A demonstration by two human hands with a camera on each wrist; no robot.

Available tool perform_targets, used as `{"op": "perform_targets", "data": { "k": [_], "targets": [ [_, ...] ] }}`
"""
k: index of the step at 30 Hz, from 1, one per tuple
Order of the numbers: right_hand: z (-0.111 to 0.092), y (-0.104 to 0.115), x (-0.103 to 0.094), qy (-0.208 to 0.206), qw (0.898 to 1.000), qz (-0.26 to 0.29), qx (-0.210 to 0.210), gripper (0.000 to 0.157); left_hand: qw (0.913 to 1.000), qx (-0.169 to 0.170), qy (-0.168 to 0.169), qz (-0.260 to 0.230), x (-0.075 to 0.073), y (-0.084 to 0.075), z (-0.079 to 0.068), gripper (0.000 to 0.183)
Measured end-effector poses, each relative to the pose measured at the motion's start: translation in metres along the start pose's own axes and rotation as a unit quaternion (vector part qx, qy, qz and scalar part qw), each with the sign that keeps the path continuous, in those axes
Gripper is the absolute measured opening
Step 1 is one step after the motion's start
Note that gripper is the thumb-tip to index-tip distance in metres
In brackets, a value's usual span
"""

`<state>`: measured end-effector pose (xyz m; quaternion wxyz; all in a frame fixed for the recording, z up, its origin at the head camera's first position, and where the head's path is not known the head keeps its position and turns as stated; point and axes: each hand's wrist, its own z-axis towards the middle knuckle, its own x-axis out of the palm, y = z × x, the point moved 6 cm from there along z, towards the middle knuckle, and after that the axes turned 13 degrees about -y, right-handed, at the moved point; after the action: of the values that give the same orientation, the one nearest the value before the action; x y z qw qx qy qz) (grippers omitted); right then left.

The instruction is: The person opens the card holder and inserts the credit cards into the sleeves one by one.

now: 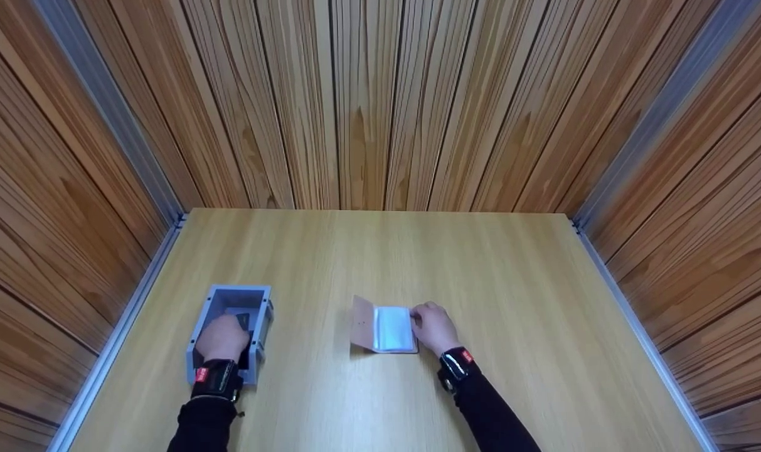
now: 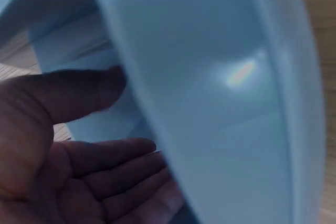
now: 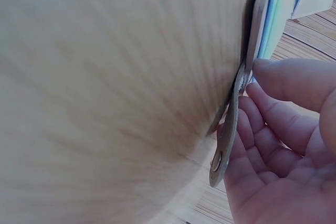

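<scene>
1. A brown card holder (image 1: 362,323) lies unfolded on the counter (image 1: 380,251), around the middle from left to right, its cover flap tilted up on the left and its glossy, bluish sleeves (image 1: 393,329) facing upward.
2. The right hand (image 1: 435,326) is at the right edge of the card holder, pinching it: the thumb presses near the sleeves, and the other fingers curl in behind that edge.
3. From the right wrist, a narrow strap (image 3: 226,140) shows too — it hangs off the card holder's edge, ends in a round metal snap (image 3: 217,159), and sits against the curled fingers.
4. A grey-blue bin (image 1: 240,289) stands on the counter to the left, well apart from the card holder.
5. The left hand (image 1: 222,339) is down inside the bin, its thumb spread away from long, fairly straight fingers; the part of the palm that shows has nothing in it, though the fingertips are partly hidden behind the bin's wall.
6. Something dark (image 1: 243,321) is in the bin just beside the left hand — too little of it shows to name it.
7. Each wrist wears a black band (image 1: 455,365) with a red patch, below which come dark sleeves (image 1: 496,405).
8. Wood-plank walls (image 1: 364,107) rise behind the counter and on both sides, with metal strips (image 1: 113,107) along the corners.
</scene>
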<state>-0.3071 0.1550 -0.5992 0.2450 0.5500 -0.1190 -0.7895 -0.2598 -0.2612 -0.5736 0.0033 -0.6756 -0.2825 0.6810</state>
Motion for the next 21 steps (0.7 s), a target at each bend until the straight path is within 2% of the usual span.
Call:
{"op": "perform_targets", "data": {
  "k": [5, 14, 21],
  "targets": [
    [-0.0004, 0.0003, -0.0004, -0.004, 1.000, 0.004, -0.005, 0.012, 0.9997, 0.001, 0.007, 0.022, 0.0063, 0.0002, 0.0010, 0.021],
    [0.0000, 0.0002, -0.0004, -0.008, 1.000, 0.005, -0.016, 0.012, 0.9979, 0.038, -0.051, 0.013, 0.0067, -0.0003, 0.0032, 0.025],
    [0.0003, 0.0000, 0.0006, -0.006, 1.000, 0.004, -0.010, 0.013, 0.9977, 0.038, -0.055, 0.015, 0.0101, 0.0002, 0.0034, 0.022]
  ]
}}
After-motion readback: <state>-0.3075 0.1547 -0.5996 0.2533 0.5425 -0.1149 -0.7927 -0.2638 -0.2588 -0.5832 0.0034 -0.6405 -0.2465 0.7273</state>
